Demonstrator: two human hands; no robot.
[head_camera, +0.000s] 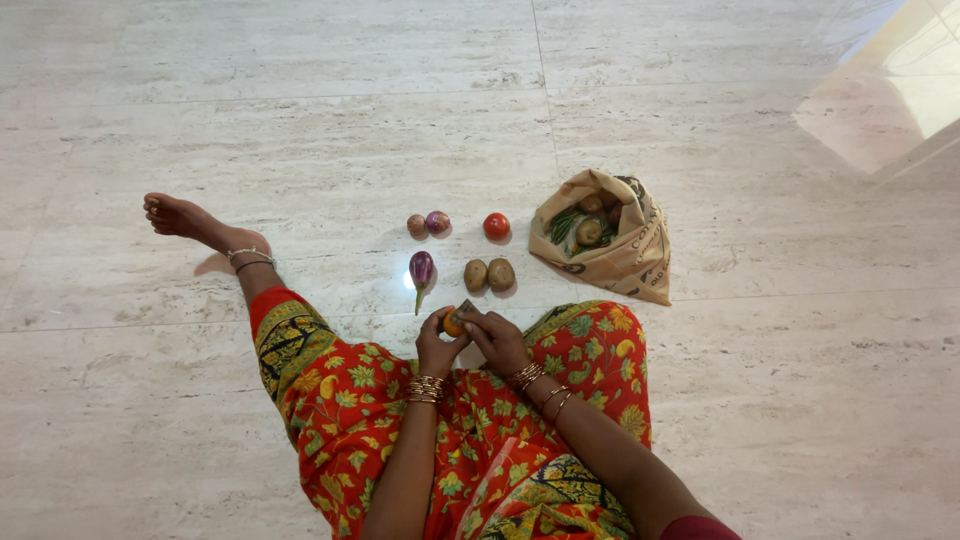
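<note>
Orange and round, the small fruit (452, 324) sits between our two hands just above our lap, over the pale stone floor (300, 120); from the head view (our only one) our left hand (437, 346) cups it from below with fingers curled shut around it, while our right hand (496, 338) closes over its top, pinching something dark and small we cannot identify. It looks light, firm and smooth-skinned, perhaps a little slippery; a cupped palm underneath seems the safest hold. Beyond our hands lie a purple eggplant (422, 269), two brown potatoes (488, 275), a red tomato (496, 225), two small onions (427, 224); a paper bag (630, 250) of vegetables stands open to the right.
</note>
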